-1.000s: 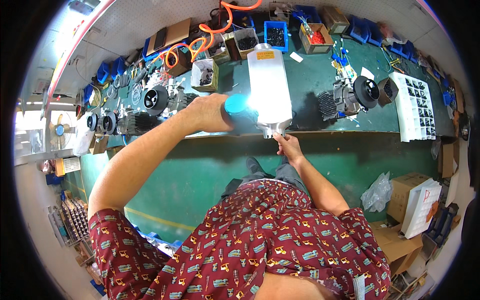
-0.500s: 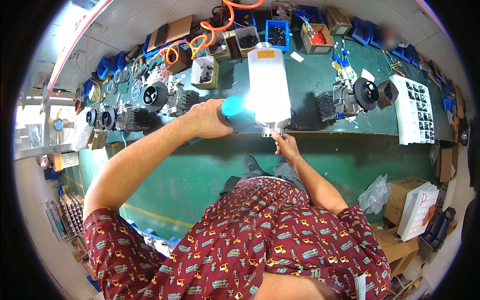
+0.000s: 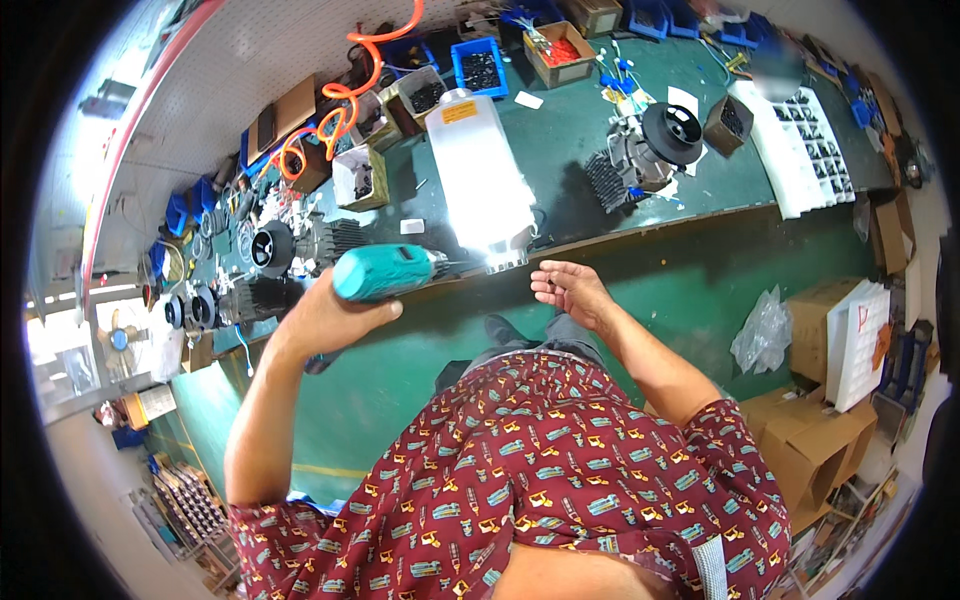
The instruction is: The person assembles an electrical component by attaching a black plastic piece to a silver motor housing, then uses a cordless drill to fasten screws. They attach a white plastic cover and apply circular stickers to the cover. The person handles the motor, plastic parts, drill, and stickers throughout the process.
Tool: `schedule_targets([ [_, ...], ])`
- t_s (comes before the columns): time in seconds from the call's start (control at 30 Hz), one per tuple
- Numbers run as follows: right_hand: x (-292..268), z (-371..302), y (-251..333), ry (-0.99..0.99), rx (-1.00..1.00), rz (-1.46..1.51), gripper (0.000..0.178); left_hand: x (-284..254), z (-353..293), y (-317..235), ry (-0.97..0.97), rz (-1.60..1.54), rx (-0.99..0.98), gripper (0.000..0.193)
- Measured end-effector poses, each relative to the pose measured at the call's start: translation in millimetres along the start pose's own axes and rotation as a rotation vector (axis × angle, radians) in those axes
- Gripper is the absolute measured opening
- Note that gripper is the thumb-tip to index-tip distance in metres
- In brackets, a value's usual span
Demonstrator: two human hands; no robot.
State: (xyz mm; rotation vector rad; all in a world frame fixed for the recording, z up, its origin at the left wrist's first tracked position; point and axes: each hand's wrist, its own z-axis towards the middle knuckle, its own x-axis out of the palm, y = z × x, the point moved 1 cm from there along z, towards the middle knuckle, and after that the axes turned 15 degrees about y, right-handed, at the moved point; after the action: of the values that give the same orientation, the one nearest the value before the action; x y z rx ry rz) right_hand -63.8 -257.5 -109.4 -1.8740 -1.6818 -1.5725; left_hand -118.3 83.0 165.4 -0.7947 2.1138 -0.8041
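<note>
My left hand (image 3: 335, 318) is closed round the grip of a teal cordless drill (image 3: 385, 272). Its bit points right, toward the near end of a silver metal housing (image 3: 480, 175), and stays apart from it. The housing lies lengthwise on the bench, its narrow ribbed end reaching the front edge and a yellow label near its far end. Just right of that ribbed end, off the bench edge, is my right hand (image 3: 572, 292), palm turned up and fingers half curled. Tiny dark specks show among its fingers, too small to name.
A motor-like assembly with a black round fan housing (image 3: 670, 135) stands to the right, others (image 3: 275, 248) to the left. Bins of small parts (image 3: 480, 70) line the back beside an orange coiled hose (image 3: 345, 95). A white tray of black parts (image 3: 800, 150) lies far right.
My left hand has drawn the drill back and left from the housing, turning it sideways. My right hand has come off the housing's near end. The whole view has swung.
</note>
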Motion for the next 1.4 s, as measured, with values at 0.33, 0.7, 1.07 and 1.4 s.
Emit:
schedule_targets([
  [0.33,5.0,16.6,14.4,0.019,-0.143,0.171,0.025,90.6,8.2,29.5,-0.107,-0.537,-0.004,0.029],
  [0.7,-0.7,10.1,27.6,0.106,-0.139,0.147,0.027,105.8,16.2,37.4,-0.099,-0.604,-0.086,0.021],
  [1.07,-10.0,-3.9,60.6,0.281,0.074,-0.123,0.025,87.5,14.1,26.1,-0.032,-0.68,-0.166,0.026],
  [1.4,9.6,42.6,30.5,-0.091,-0.137,-0.291,0.023,36.9,56.6,-22.7,0.051,0.107,0.245,0.027],
])
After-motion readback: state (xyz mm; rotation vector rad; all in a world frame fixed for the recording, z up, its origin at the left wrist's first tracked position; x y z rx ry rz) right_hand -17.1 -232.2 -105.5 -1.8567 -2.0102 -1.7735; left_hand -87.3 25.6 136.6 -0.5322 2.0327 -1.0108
